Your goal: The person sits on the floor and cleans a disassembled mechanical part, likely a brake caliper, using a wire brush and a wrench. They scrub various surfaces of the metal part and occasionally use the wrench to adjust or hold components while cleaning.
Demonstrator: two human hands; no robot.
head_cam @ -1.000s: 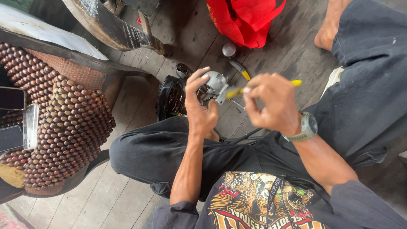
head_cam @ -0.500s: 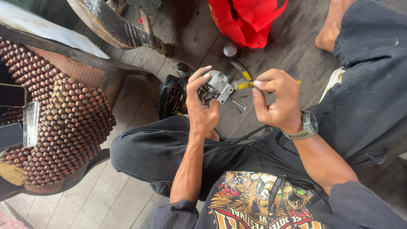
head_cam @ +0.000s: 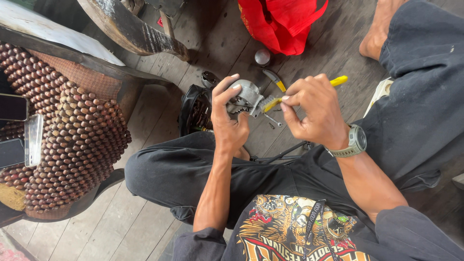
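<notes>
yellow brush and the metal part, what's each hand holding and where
Left hand grips the grey metal part around its side; right hand pinches the yellow brush mid-handle.

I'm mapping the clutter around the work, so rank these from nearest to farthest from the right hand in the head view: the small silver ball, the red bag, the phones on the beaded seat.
From the right hand:
1. Small silver ball, on the floorboards just above and left of the hand.
2. Red bag, at the top edge, beyond the ball.
3. Phones, far left on the beaded seat.
</notes>
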